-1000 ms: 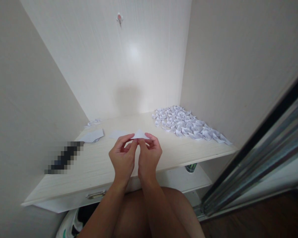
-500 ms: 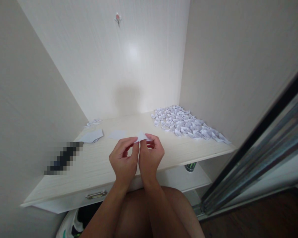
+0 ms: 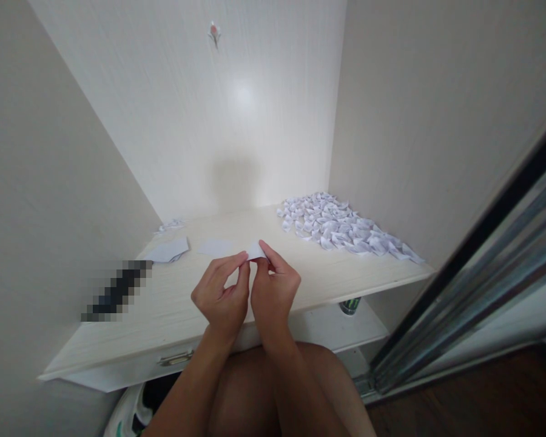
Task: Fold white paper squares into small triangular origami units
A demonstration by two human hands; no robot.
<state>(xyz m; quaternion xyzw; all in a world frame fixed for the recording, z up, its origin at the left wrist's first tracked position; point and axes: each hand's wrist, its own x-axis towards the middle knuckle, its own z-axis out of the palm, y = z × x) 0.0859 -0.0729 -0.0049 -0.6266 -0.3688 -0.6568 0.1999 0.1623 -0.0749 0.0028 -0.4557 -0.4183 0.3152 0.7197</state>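
Note:
Between my two hands, above the front half of the white shelf, is a small folded piece of white paper (image 3: 255,251). My left hand (image 3: 222,291) pinches its left edge between thumb and fingertips. My right hand (image 3: 275,288) grips the right side, with the index finger along the top edge and the thumb below. Past my left hand lies a flat white paper sheet (image 3: 215,246). Farther left rests a stack of white paper (image 3: 168,250). A large pile of folded paper pieces (image 3: 341,227) spreads over the right rear of the shelf.
Small paper bits (image 3: 170,225) lie in the back left corner. A pixelated dark object (image 3: 118,291) is at the left wall. Below the shelf are a drawer handle (image 3: 176,358) and a dark can (image 3: 349,305). A metal sliding-door track (image 3: 459,267) runs along the right.
The paper has been turned in my fingers and now shows a different outline. My left hand has shifted slightly left, and my right index finger has straightened along the paper.

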